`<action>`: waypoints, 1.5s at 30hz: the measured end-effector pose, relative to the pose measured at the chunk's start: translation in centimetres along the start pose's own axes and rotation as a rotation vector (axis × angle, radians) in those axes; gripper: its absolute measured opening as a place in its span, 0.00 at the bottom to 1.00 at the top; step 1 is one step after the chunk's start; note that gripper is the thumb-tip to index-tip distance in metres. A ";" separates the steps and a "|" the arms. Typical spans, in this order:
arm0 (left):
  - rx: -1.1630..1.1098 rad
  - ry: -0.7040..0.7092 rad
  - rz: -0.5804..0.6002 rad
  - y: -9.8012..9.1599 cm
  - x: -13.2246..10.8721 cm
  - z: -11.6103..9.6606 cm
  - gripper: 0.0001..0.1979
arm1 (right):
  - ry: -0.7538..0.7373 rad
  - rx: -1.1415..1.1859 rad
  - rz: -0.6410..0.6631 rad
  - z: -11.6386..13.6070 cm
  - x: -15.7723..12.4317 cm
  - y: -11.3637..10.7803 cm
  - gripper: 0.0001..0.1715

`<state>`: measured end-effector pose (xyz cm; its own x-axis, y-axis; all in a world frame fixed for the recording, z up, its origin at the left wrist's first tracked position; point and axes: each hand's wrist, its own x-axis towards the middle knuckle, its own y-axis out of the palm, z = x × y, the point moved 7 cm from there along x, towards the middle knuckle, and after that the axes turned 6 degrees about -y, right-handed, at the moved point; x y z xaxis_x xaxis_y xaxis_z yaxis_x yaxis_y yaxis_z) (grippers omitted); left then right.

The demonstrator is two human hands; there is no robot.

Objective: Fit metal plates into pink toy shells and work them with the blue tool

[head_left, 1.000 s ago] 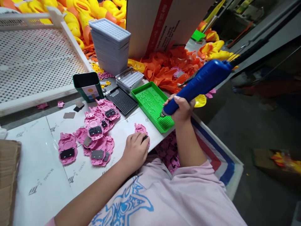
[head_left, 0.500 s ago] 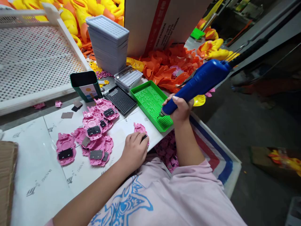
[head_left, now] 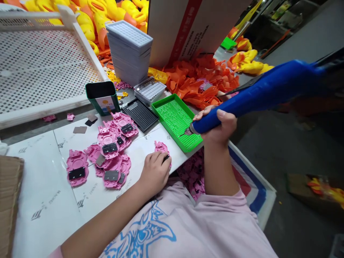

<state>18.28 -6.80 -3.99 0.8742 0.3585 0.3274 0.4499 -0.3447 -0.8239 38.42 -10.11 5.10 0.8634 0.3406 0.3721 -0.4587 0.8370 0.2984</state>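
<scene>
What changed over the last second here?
The right hand shifted rightward with the blue driver, whose rear end swung right; its tip still shows against the green tray. Nothing was picked up or let go. The left hand stayed on the pink part.

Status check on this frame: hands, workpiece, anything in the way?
Left hand resting over pink part. Right hand gripping blue driver, tip appearing over green tray. Obstruction: left hand hides much of the pink part.
</scene>
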 end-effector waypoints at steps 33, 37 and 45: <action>0.018 0.003 0.057 1.0 -0.4 -0.2 0.12 | 0.186 0.087 0.368 -4.7 -5.9 7.0 0.15; 0.050 0.051 0.014 0.9 -0.2 -0.6 0.12 | 0.213 0.077 0.362 -4.8 -5.7 7.3 0.17; 0.043 0.088 0.112 0.6 -0.6 -1.6 0.11 | 0.242 0.188 0.150 -0.9 -5.3 1.9 0.16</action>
<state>18.33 -8.53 -3.91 0.9319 0.2416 0.2706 0.3424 -0.3396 -0.8760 33.12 -9.95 2.90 0.7980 0.5645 0.2112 -0.5954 0.6840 0.4215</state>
